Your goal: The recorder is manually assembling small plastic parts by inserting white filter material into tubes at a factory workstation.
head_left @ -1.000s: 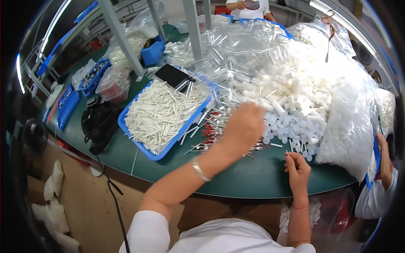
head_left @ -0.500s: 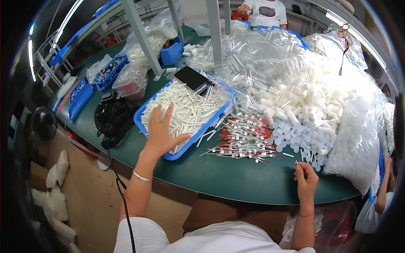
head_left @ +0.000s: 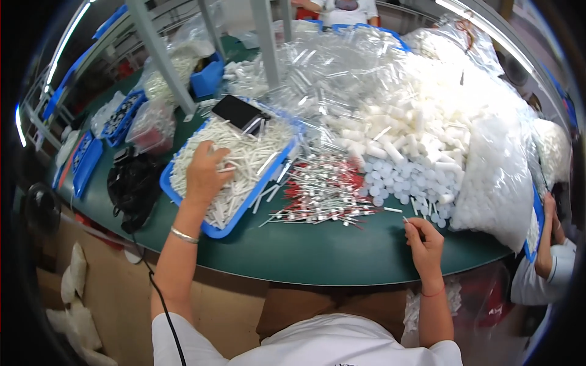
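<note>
My left hand (head_left: pixel 206 174) reaches into a blue tray (head_left: pixel 215 232) heaped with short white plastic sticks (head_left: pixel 241 160). Its fingers are bent down onto the sticks, with a gap between thumb and forefinger; nothing is plainly gripped. My right hand (head_left: pixel 425 243) is closed at the table's near edge, pinching a small, thin white stick (head_left: pixel 405 219) whose tip pokes out past the fingertips. Between the hands lies a pile of thin white-and-red sticks with small white pieces on them (head_left: pixel 326 190). Translucent round discs (head_left: pixel 400 182) lie beyond my right hand.
A black phone (head_left: pixel 239 114) rests on the tray's far end. White cylinders (head_left: pixel 390 146), clear plastic tubes (head_left: pixel 329 73) and a full plastic bag (head_left: pixel 495 177) crowd the back and right. A black bag (head_left: pixel 133 189) sits left. Other people work at the right and far side.
My left hand has gone from spread above the sticks to bent fingers down among them. My right hand keeps its pinch. The whole view has shifted, moving the scene leftward.
</note>
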Demonstrator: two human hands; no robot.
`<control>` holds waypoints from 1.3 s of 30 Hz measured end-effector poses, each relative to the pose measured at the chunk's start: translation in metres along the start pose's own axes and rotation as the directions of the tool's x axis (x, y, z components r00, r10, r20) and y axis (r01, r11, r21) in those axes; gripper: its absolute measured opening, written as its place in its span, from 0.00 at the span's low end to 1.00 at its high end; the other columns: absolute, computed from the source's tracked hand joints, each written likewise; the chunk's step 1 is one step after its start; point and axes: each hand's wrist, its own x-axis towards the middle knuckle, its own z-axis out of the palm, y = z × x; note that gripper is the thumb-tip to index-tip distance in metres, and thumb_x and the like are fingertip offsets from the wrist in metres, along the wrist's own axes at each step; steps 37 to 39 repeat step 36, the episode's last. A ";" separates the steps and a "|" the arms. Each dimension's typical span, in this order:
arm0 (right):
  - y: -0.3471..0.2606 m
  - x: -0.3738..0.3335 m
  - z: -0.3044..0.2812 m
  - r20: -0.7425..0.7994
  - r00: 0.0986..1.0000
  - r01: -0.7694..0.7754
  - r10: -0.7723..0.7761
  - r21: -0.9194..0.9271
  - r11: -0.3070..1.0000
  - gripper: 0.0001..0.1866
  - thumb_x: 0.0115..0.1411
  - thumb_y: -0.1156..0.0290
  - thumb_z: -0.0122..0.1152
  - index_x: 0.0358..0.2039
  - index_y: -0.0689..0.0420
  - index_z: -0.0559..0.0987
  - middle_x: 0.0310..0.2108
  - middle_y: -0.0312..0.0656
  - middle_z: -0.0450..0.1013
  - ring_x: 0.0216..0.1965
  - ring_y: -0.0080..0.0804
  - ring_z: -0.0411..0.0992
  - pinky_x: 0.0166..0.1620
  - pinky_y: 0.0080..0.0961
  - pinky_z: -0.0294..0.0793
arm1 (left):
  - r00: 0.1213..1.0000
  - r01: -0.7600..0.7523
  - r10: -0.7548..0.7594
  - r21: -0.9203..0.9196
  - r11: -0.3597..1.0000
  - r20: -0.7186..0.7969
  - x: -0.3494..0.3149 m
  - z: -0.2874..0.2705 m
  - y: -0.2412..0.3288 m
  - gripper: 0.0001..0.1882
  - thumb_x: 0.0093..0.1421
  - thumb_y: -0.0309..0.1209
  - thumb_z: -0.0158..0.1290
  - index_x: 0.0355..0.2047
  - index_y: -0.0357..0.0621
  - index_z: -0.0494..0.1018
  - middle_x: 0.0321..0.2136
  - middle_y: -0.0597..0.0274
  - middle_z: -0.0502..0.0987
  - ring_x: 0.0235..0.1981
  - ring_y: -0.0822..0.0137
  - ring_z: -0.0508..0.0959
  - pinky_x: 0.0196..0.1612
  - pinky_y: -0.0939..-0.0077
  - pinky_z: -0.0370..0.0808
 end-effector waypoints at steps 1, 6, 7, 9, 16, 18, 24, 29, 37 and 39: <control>0.004 0.000 0.000 -0.003 1.000 0.012 -0.012 -0.008 1.000 0.06 0.62 0.74 0.60 0.37 0.63 0.80 0.24 0.30 0.71 0.23 0.12 0.65 0.26 0.11 0.65 | 1.000 -0.006 0.006 0.007 1.000 -0.002 0.004 0.006 -0.003 0.21 0.41 0.27 0.65 0.39 0.48 0.78 0.43 0.49 0.73 0.44 0.49 0.75 0.45 0.63 0.74; 0.004 -0.001 0.000 -0.043 0.998 0.050 -0.051 -0.018 0.999 0.05 0.60 0.76 0.62 0.36 0.64 0.80 0.22 0.32 0.71 0.22 0.13 0.64 0.25 0.13 0.63 | 0.993 -0.039 0.039 0.009 0.999 -0.108 0.022 0.013 -0.012 0.16 0.45 0.27 0.62 0.38 0.45 0.78 0.42 0.49 0.73 0.42 0.49 0.75 0.44 0.62 0.74; 0.005 -0.001 0.000 -0.045 0.997 0.062 -0.063 -0.019 0.998 0.05 0.60 0.76 0.62 0.36 0.64 0.80 0.23 0.34 0.72 0.23 0.14 0.65 0.26 0.14 0.64 | 0.990 -0.047 0.046 -0.001 0.999 -0.135 0.029 0.014 -0.011 0.15 0.46 0.27 0.62 0.37 0.45 0.78 0.42 0.49 0.73 0.41 0.49 0.75 0.44 0.62 0.74; 0.000 -0.001 0.000 -0.036 0.998 0.053 -0.053 -0.008 0.999 0.06 0.59 0.76 0.63 0.36 0.64 0.80 0.24 0.34 0.73 0.23 0.14 0.66 0.27 0.14 0.65 | 0.979 -0.042 0.040 -0.006 0.999 -0.201 0.042 0.012 -0.001 0.14 0.47 0.26 0.61 0.37 0.43 0.78 0.39 0.51 0.73 0.39 0.50 0.75 0.42 0.63 0.74; -0.003 0.001 -0.001 -0.015 0.992 0.126 -0.127 -0.056 0.990 0.06 0.62 0.75 0.60 0.37 0.63 0.80 0.24 0.31 0.72 0.24 0.13 0.67 0.26 0.12 0.67 | 0.962 -0.125 0.055 -0.253 0.960 -0.267 0.075 0.020 0.072 0.13 0.48 0.25 0.62 0.36 0.41 0.77 0.36 0.52 0.73 0.38 0.51 0.75 0.40 0.65 0.73; -0.004 0.001 -0.004 -0.040 0.998 0.041 -0.041 -0.003 0.999 0.06 0.61 0.74 0.62 0.37 0.63 0.80 0.24 0.33 0.74 0.24 0.14 0.66 0.26 0.13 0.66 | 0.952 -0.259 0.186 -0.316 0.912 -0.244 0.073 0.026 0.117 0.15 0.45 0.24 0.63 0.36 0.42 0.78 0.35 0.53 0.74 0.37 0.53 0.75 0.40 0.64 0.73; -0.002 0.000 -0.018 -0.153 0.981 -0.064 0.121 0.335 0.940 0.08 0.64 0.72 0.59 0.40 0.62 0.80 0.26 0.32 0.73 0.24 0.13 0.67 0.27 0.12 0.66 | 0.894 -0.388 0.446 -0.580 0.717 -0.047 0.015 0.061 0.259 0.19 0.40 0.26 0.66 0.36 0.46 0.77 0.37 0.54 0.73 0.39 0.53 0.75 0.39 0.65 0.75; -0.006 -0.003 -0.021 -0.263 0.959 0.000 0.105 0.371 0.929 0.08 0.65 0.72 0.57 0.39 0.63 0.79 0.25 0.33 0.72 0.24 0.14 0.67 0.27 0.12 0.67 | 0.818 -0.402 0.563 -0.582 0.707 0.119 -0.012 0.098 0.301 0.13 0.44 0.29 0.61 0.32 0.45 0.73 0.35 0.59 0.69 0.38 0.58 0.73 0.33 0.67 0.76; 0.008 -0.002 -0.025 -0.220 0.958 -0.103 0.186 0.343 0.934 0.09 0.64 0.70 0.59 0.41 0.61 0.79 0.26 0.33 0.74 0.24 0.13 0.67 0.25 0.11 0.66 | 0.820 -0.432 0.536 -0.398 0.810 0.202 0.007 0.132 0.315 0.21 0.46 0.32 0.61 0.43 0.50 0.72 0.46 0.55 0.69 0.48 0.54 0.71 0.43 0.57 0.73; 0.008 -0.002 -0.025 -0.220 0.958 -0.103 0.186 0.343 0.934 0.09 0.64 0.70 0.59 0.41 0.61 0.79 0.26 0.33 0.74 0.24 0.13 0.67 0.25 0.11 0.66 | 0.820 -0.432 0.536 -0.398 0.810 0.202 0.007 0.132 0.315 0.21 0.46 0.32 0.61 0.43 0.50 0.72 0.46 0.55 0.69 0.48 0.54 0.71 0.43 0.57 0.73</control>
